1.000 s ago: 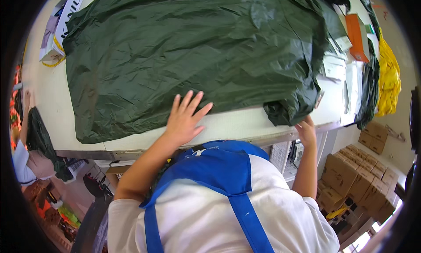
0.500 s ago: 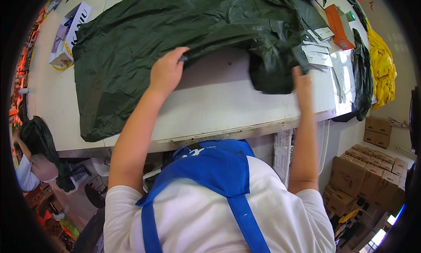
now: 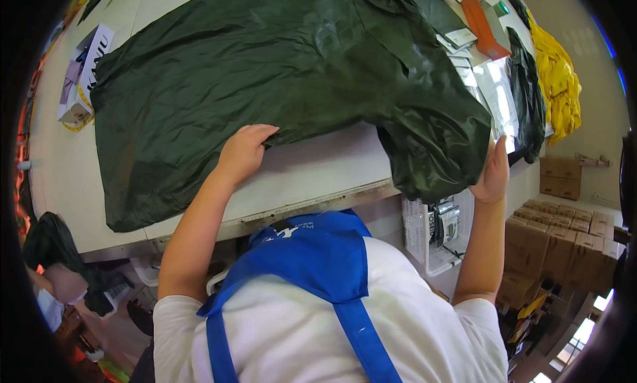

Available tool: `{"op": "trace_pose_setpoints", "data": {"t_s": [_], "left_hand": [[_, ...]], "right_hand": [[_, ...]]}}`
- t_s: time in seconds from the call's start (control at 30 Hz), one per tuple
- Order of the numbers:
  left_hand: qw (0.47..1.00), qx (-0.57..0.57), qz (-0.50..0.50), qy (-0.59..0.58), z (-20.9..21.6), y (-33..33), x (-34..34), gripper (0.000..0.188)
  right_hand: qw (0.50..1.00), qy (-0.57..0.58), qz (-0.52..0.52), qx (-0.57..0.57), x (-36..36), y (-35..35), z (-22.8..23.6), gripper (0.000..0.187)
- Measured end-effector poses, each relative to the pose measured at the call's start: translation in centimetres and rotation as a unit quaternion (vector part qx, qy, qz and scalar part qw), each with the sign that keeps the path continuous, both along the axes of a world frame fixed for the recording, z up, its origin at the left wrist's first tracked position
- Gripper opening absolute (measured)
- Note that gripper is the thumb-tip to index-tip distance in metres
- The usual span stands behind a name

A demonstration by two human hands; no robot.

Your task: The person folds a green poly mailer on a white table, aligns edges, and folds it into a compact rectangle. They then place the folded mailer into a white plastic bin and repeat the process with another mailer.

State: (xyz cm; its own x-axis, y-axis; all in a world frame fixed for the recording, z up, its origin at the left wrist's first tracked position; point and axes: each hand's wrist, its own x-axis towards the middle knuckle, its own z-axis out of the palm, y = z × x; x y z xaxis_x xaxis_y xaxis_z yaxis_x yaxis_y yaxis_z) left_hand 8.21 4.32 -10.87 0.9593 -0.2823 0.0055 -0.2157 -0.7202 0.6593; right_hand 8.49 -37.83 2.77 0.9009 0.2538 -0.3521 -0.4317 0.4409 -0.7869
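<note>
A dark green coat (image 3: 265,71) of thin, shiny, creased fabric lies spread over the white table (image 3: 318,174). Its sleeve (image 3: 438,144) hangs past the table's front edge on the right. My left hand (image 3: 245,154) is at the coat's near edge, fingers together over the fabric and the thumb mostly hidden; it appears to pinch that edge. At the sleeve's outer end, my right hand (image 3: 492,173) grips the fabric, with part of the fingers hidden by it.
An open white box (image 3: 86,74) stands on the left. Cards in packets (image 3: 458,41), an orange box (image 3: 486,26) and yellow fabric (image 3: 556,81) are at the right. Below the edge is a white basket (image 3: 424,234); cartons (image 3: 531,250) are stacked right. Another person (image 3: 66,283) is lower left.
My right hand has drawn the sleeve outward and toward me, so it fills out and hangs over the edge. My left hand sits slightly nearer me in view, and the whole view has shifted.
</note>
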Motion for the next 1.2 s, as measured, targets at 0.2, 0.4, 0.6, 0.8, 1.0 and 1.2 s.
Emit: {"op": "trace_pose_setpoints", "data": {"t_s": [0.2, 0.4, 0.6, 0.8, 1.0, 1.2], "left_hand": [[0.997, -0.04, 0.002, 0.06, -0.6, -0.9, -0.1, 0.044], [0.987, 0.03, 0.01, 0.155, 1.5, -1.2, 0.6, 0.049], [0.955, 0.212, -0.207, 0.009, -2.6, -1.1, -1.6, 0.036], [0.958, 0.031, -0.285, 0.03, 1.1, -13.0, -0.5, 0.057], [0.938, 0.098, -0.331, -0.04, -7.6, -19.4, -3.8, 0.063], [0.943, -0.174, -0.219, 0.179, -8.2, -19.4, -3.6, 0.065]], "right_hand": [[0.671, -0.144, 0.3, -0.663, -8.9, -0.4, -14.7, 0.073], [0.784, 0.025, 0.135, -0.605, -6.7, 1.0, -7.9, 0.039], [0.656, 0.252, 0.383, -0.6, -12.8, -6.7, -3.9, 0.062], [0.873, 0.389, 0.213, -0.205, -24.3, -9.8, -11.7, 0.067], [0.808, 0.314, 0.255, -0.428, -21.4, -7.3, -7.7, 0.051], [0.959, -0.215, 0.078, -0.169, -6.1, 14.0, -2.4, 0.041]]}}
